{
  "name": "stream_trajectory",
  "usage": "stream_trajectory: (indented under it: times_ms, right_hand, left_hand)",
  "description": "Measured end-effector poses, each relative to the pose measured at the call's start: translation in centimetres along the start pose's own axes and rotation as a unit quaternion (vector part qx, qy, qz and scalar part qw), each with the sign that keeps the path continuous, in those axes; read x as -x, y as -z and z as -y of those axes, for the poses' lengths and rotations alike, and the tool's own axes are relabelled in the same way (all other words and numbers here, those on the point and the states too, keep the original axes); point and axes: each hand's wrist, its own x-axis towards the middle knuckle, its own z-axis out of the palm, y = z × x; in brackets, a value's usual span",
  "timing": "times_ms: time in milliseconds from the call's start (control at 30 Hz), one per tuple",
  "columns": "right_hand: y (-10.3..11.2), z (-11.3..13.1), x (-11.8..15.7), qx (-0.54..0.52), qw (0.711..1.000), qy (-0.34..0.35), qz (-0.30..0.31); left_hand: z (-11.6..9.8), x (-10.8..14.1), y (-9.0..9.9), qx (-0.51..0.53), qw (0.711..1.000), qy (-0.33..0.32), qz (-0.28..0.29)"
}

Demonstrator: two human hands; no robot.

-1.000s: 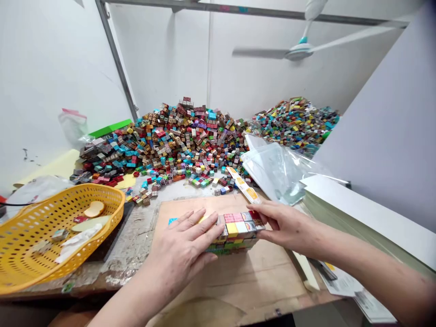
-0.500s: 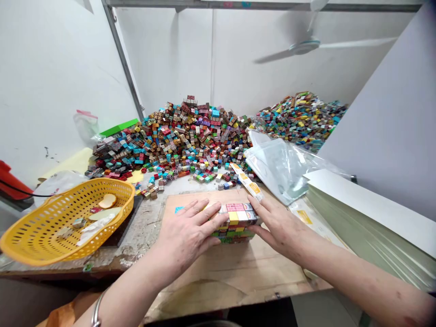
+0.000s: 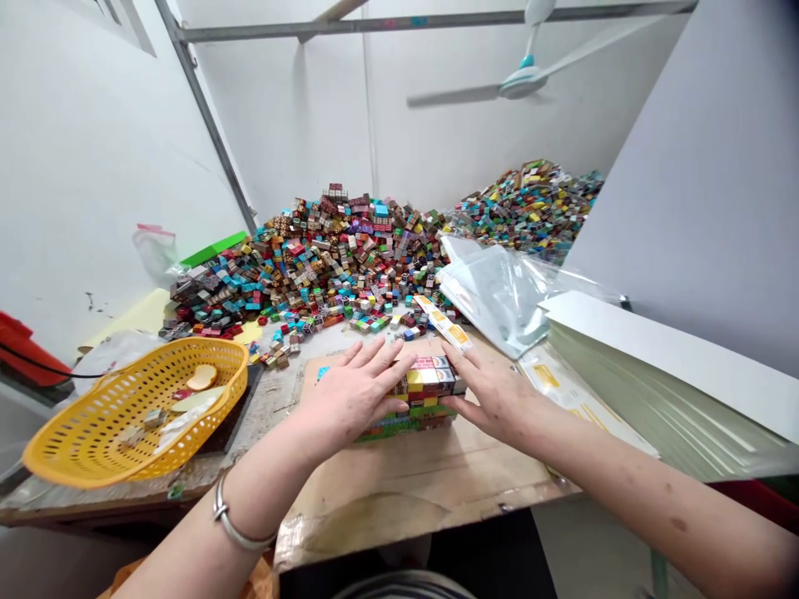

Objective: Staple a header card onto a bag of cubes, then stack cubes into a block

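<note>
A brick-shaped block of small printed cubes, in pink, white, yellow, red and green, sits on a tan board in front of me. My left hand lies over the block's top with its fingers stretched and spread; its thumb rests at the front face. This hand covers much of the block's left part. At the right end is my right hand, thumb low at the front and fingers along the upper edge, holding that end. A blue cube surface shows just left of my left fingers.
Behind the board rises a large heap of small coloured blocks, with a second heap at the back right. A yellow perforated basket stands left. Clear plastic bags, a label strip and a stack of sheets lie right.
The camera view has shifted slightly, so the room appears moved left. Both hands stay on the block, which sits a little further left in view; more of its front shows.
</note>
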Motion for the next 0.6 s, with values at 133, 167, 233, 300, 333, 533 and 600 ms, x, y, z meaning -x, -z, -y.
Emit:
stream_trajectory:
  times_ms: [133,167,233,300,333,533,600]
  right_hand:
    - [0.2,-0.6,0.5,-0.051,0.998,-0.005,-0.029]
    - [0.2,-0.8,0.7,-0.064,0.997,-0.01,-0.042]
    - [0.2,-0.9,1.2,-0.088,0.994,-0.02,-0.068]
    - [-0.2,-0.7,1.8,-0.107,0.99,-0.034,-0.082]
    - [-0.5,-0.4,2.0,-0.117,0.989,-0.042,-0.084]
    - [-2.7,1.4,3.1,-0.242,0.963,-0.095,-0.073]
    - [-3.5,1.2,3.6,-0.293,0.944,-0.136,-0.072]
  left_hand:
    - [-0.5,-0.5,-0.5,0.012,1.0,0.005,0.01]
    - [-0.5,-0.5,-0.5,0.017,1.0,0.008,0.008]
    - [-0.7,-0.5,-0.5,0.026,1.0,0.011,0.005]
    - [-0.7,-0.5,-0.5,0.032,0.999,0.01,0.007]
    - [-0.7,-0.5,-0.5,0.033,0.999,0.01,0.007]
    - [-0.6,-0.4,-0.6,0.024,1.0,0.012,0.004]
    - [-0.6,-0.4,-0.7,0.024,1.0,0.008,0.006]
